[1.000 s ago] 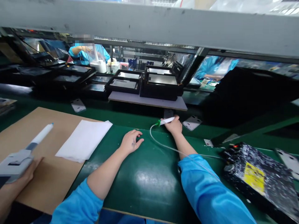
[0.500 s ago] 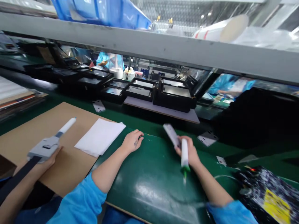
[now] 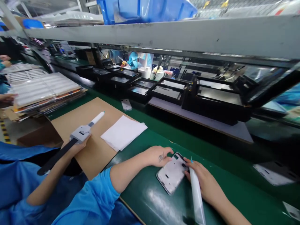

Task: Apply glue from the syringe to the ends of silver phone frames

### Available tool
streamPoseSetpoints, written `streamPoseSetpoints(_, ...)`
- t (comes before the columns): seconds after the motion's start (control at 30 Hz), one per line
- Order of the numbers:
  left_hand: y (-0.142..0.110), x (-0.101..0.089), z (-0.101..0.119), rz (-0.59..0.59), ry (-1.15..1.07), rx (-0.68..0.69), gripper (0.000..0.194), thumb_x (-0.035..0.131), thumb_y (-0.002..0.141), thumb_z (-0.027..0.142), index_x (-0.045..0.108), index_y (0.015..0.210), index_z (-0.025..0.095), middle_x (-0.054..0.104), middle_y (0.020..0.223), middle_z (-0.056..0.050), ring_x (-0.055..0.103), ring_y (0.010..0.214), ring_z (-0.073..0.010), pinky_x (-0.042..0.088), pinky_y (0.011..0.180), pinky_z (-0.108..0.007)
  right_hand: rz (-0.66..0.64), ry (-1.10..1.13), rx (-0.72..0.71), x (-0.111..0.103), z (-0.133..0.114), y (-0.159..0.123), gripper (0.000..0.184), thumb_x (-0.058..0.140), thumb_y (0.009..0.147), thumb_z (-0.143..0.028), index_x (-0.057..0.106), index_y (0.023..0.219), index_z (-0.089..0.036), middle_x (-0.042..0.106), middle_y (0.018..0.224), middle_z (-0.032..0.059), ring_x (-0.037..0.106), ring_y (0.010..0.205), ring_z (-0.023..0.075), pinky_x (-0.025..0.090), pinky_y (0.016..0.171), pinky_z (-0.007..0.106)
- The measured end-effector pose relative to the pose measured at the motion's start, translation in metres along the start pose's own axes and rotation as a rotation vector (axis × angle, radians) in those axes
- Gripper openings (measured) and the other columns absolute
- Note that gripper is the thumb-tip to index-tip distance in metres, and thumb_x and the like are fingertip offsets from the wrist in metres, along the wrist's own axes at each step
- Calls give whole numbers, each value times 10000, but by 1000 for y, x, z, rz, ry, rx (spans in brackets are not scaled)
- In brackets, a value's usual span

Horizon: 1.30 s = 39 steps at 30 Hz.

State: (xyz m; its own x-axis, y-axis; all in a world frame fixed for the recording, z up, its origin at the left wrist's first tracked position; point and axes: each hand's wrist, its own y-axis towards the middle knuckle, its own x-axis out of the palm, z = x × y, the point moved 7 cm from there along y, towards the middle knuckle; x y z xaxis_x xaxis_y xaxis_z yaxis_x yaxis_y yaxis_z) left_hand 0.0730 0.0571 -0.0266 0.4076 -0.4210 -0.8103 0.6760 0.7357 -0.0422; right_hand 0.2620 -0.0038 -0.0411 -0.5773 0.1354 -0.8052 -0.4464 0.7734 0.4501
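Observation:
A phone frame (image 3: 172,175), pale with dark cutouts, is tilted over the green work surface (image 3: 142,187) between my hands. My right hand (image 3: 205,181) has its fingertips on the frame's upper right edge. The same hand also holds a white dispensing syringe (image 3: 196,197) with a thin blue tip pointing away from me. The syringe's lower end is near the bottom of the view. At the frame's upper left edge is my left hand (image 3: 159,156), with thumb and forefinger apart. The thumb seems to touch the edge; its other fingers are partly hidden.
On the left, a co-worker's hand (image 3: 81,145) is at a grey device (image 3: 82,134) with a white tube, over brown board (image 3: 70,114). White paper (image 3: 124,132) lies there. Black trays (image 3: 167,90) line the back under a shelf beam (image 3: 150,34). More phone frames (image 3: 126,105) lie around.
My view has swung right. My right hand has brought the phone frame over to my left hand, and its broad face now shows. The syringe's blue tip has come into sight.

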Motion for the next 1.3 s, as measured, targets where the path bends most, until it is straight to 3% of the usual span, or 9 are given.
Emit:
streamPoseSetpoints(0.1, 0, -5, -3, -14, -20, -25, 318, 613, 962, 390, 635, 1256, 270, 733, 710, 46, 730, 682, -171, 525, 612, -247, -64, 103, 19, 13, 6, 6, 341, 604, 971, -349, 601, 1302, -262, 669, 1405, 139, 642, 1294, 376, 495, 1083, 677)
streamPoseSetpoints(0.17, 3, -12, -7, 37, -7, -55, 371, 616, 963, 427, 614, 1282, 237, 743, 780, 10, 730, 718, -194, 538, 649, -283, -96, 211, 103, 20, 12, 9, 425, 602, 982, -393, 546, 1389, -286, 628, 1462, 129, 570, 1378, 369, 464, 1120, 660)
streamPoseSetpoints(0.23, 8, -16, -10, 90, -2, -64, 502, 680, 911, 504, 596, 1303, 202, 753, 981, -58, 741, 876, -241, 564, 772, -344, -13, 371, 189, 16, 18, 11, 514, 559, 999, -495, 469, 1463, -294, 658, 1421, 140, 568, 1382, 359, 473, 1120, 621)
streamPoseSetpoints(0.33, 17, -15, -6, 129, 3, 43, 711, 785, 779, 616, 596, 1321, 196, 684, 1235, -124, 692, 1110, -310, 540, 960, -429, 236, 596, 286, -3, 30, 11, 640, 446, 1001, -665, 443, 1473, -232, 772, 1099, 144, 667, 1250, 354, 446, 1130, 605)
streamPoseSetpoints(0.43, 22, -6, 3, 65, 21, 197, 725, 795, 756, 648, 635, 1283, 176, 683, 1175, -118, 687, 1064, -302, 535, 935, -416, 242, 753, 488, -7, 43, 6, 637, 453, 979, -720, 574, 1365, -228, 729, 879, 66, 730, 919, 269, 589, 904, 462)
streamPoseSetpoints(0.53, 24, -1, 6, 8, 34, 220, 616, 786, 776, 636, 690, 1167, 169, 682, 1054, -91, 681, 964, -263, 523, 847, -369, 115, 774, 611, -5, 42, 2, 493, 559, 975, -636, 696, 1175, -207, 664, 749, 17, 634, 652, 173, 539, 598, 300)
streamPoseSetpoints(0.77, 28, -3, 9, 51, -55, 175, 749, 752, 708, 775, 649, 1167, 191, 674, 994, -48, 663, 902, -229, 497, 800, -352, 54, 922, 690, 5, 25, 18, 383, 777, 861, -516, 584, 988, -211, 718, 710, 5, 675, 587, 162, 522, 525, 263)
streamPoseSetpoints(0.93, 32, 6, 15, -8, 65, 228, 597, 718, 784, 735, 694, 1025, 189, 662, 928, -42, 638, 870, -223, 465, 786, -346, 55, 904, 725, 4, 24, 26, 400, 741, 857, -580, 619, 844, -200, 643, 589, -19, 568, 466, 120, 458, 450, 236)
streamPoseSetpoints(1.3, 37, 8, 14, -11, 42, 200, 584, 658, 813, 762, 697, 959, 198, 658, 895, -30, 603, 804, -194, 408, 719, -319, -32, 543, 639, -2, 18, 23, 249, 780, 817, -422, 661, 906, -222, 684, 732, 11, 584, 601, 142, 446, 542, 256)
